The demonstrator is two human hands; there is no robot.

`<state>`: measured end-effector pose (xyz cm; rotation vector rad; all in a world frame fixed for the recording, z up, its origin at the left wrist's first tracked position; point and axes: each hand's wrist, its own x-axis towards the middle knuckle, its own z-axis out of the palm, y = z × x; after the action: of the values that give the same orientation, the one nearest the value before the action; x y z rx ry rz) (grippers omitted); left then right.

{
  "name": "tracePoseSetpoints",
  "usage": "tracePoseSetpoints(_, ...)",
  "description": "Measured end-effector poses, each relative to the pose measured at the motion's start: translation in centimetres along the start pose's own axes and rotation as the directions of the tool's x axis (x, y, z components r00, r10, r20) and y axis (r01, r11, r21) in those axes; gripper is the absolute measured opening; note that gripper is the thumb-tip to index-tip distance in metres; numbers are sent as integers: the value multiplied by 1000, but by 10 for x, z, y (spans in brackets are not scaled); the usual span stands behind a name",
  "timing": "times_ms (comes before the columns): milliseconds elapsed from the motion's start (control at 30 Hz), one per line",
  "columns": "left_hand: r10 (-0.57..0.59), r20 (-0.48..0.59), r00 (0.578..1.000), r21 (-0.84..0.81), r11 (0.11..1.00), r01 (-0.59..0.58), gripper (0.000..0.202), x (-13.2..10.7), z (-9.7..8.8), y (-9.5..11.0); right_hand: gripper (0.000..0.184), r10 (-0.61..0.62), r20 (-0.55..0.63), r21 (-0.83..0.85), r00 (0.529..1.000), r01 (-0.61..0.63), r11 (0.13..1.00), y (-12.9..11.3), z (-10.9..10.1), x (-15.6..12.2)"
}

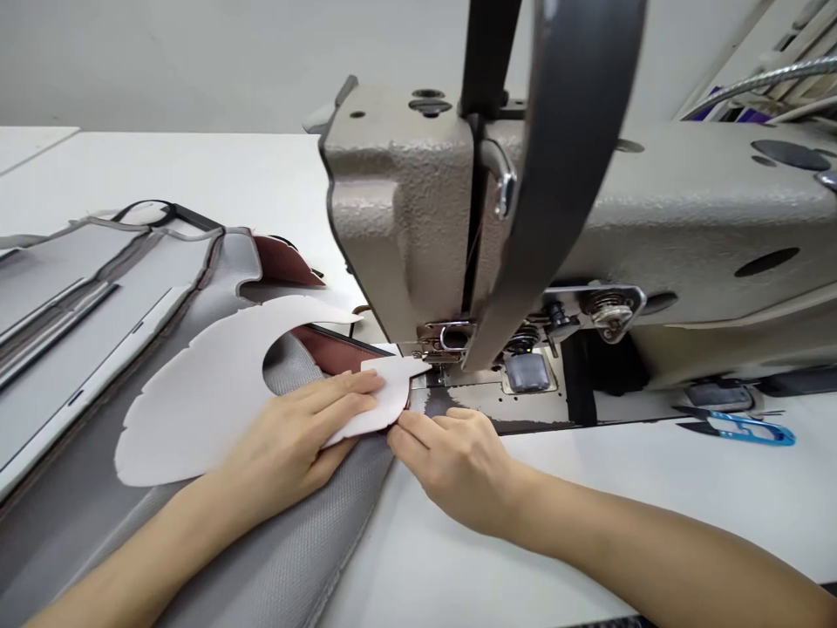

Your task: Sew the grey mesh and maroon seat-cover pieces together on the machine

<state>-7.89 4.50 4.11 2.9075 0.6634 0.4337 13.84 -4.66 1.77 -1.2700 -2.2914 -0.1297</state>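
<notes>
A large white curved panel (189,392) with a notched edge lies over a grey mesh-textured fabric piece (314,532). My left hand (294,432) grips the panel's narrow end, fingers on top and thumb at its lower edge. Close to the sewing machine's presser foot (437,375), my right hand (451,453) pinches the layered edge, its fingertips closed on it. Dark red material (340,351) shows beneath the white panel. The white tip reaches the foot; the needle itself cannot be made out.
The sewing machine head (405,201) stands over the white table (261,174). A dark curved strap (562,166) hangs in front of it. Blue thread snips (751,427) lie at right. Grey sewn panels with dark piping (118,288) spread across the left.
</notes>
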Motion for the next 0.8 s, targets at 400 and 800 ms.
tracePoseSetpoints(400, 31, 23, 999, -48, 998, -30, 30, 8, -1, 2, 20, -10, 34, 3, 999, 9, 1000, -1, -2, 0)
tracePoseSetpoints(800, 6, 111, 994, -45, 999, -1, 34, 20, -7, 5, 22, -5, 103, -7, 995, 6, 1000, 0, -2, -1)
